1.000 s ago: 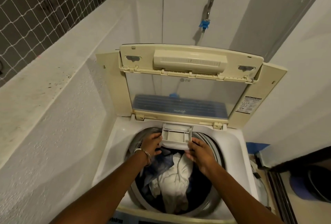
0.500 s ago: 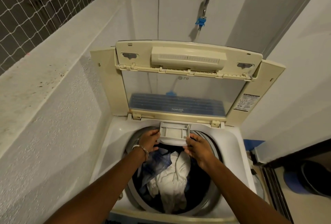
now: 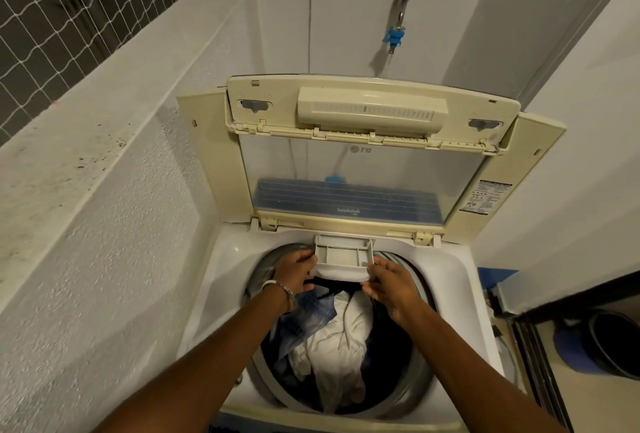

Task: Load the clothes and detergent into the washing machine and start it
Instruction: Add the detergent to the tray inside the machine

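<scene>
A white top-loading washing machine stands with its cream lid folded up against the back wall. Inside the drum lie clothes: a white garment in the middle, blue and dark pieces around it. A grey detergent drawer sticks out from the back rim over the drum. My left hand grips the drawer's left front corner, and my right hand holds its right front corner. Whether the drawer holds detergent, I cannot tell.
A rough concrete ledge with netting above runs along the left. A tap with a blue connector hangs on the wall behind the lid. Right of the machine, a dark round basin sits on the floor beyond a door track.
The drawer has slid back toward the machine's rear rim, with both hands still on its front corners. The camera view has shifted slightly.
</scene>
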Action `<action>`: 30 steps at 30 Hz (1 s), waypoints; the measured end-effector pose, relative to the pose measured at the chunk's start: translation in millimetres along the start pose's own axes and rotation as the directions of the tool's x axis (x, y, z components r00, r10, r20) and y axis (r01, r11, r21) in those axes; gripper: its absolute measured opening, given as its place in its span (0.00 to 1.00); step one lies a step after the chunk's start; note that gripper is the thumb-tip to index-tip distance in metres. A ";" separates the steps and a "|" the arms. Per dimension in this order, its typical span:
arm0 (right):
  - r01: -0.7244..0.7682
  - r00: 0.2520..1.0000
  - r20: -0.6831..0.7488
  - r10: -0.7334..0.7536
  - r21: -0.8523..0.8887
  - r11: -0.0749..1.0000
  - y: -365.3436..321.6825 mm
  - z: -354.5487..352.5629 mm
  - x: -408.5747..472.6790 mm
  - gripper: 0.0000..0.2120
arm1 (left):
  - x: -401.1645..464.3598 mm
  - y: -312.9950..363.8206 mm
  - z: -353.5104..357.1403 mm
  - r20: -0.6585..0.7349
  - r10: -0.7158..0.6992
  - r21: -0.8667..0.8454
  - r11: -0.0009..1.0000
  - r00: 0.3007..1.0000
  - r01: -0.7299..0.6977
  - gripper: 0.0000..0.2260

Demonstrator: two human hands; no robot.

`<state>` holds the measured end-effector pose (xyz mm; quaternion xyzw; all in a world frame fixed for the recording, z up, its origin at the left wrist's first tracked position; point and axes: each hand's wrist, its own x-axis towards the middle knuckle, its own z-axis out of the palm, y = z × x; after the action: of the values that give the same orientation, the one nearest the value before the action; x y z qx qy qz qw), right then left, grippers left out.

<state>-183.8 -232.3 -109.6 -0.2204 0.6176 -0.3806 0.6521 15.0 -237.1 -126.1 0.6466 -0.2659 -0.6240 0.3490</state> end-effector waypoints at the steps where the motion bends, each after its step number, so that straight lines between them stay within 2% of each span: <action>1: 0.007 1.000 0.000 -0.007 0.002 1.000 -0.2 -0.1 -0.8 0.07 | -0.1 0.0 0.4 0.002 -0.001 -0.003 1.000 1.000 0.001 0.15; 15: 0.026 0.999 -0.045 -0.023 0.061 0.998 -4.7 7.4 -5.2 0.04 | 3.6 0.2 3.4 -0.023 0.008 -0.050 0.999 1.000 -0.009 0.15; 24: -0.008 0.995 -0.097 0.014 0.069 0.998 -5.4 10.5 -4.7 0.09 | 1.2 -4.0 7.2 -0.067 0.055 -0.082 0.995 0.996 -0.060 0.08; 27: -0.008 0.995 -0.100 0.015 0.071 0.997 -3.7 8.5 -2.8 0.10 | 0.0 -4.3 9.1 -0.067 0.047 -0.105 0.993 0.997 -0.053 0.12; 30: -0.021 0.994 -0.105 0.027 0.057 0.998 -2.5 7.3 1.0 0.11 | -1.6 -1.9 10.2 -0.070 0.043 -0.115 0.992 0.997 -0.050 0.11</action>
<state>-177.3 -235.9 -107.3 -0.1739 0.6430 -0.4010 0.6289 4.6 -235.9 -126.4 0.6393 -0.2319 -0.6081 0.4095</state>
